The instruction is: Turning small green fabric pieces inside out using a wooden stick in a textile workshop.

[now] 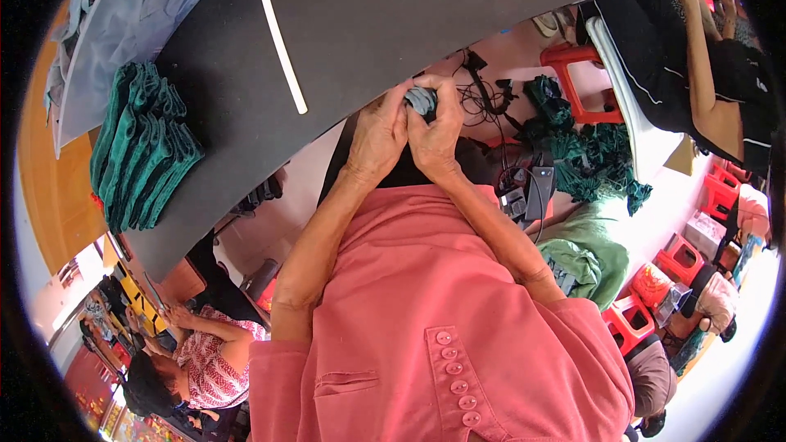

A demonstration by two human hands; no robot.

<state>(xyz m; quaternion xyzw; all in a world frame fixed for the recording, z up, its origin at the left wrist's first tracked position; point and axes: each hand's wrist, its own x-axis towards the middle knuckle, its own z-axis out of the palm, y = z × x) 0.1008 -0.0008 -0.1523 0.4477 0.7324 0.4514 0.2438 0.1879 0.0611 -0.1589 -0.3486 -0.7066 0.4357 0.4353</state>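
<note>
A small grey-blue piece of fabric (pixel 422 100) is held at the near edge of the dark table (pixel 360 24), pinched between both hands. The left hand (pixel 378 135) is clenched on it from one side, the right hand (pixel 436 135) from the other. What kind of piece it is cannot be told, since it is mostly hidden. A stack of folded green cloths (pixel 143 147) lies well apart on the table, near a white strip (pixel 278 33).

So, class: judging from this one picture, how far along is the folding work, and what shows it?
Done: a stack of folded green cloths sits on the dark table. In hand: the left hand and right hand together pinch a small grey-blue piece of cloth at the table edge. Left: a loose heap of green fabric lies on the floor to the right, so plenty seems to remain.
</note>
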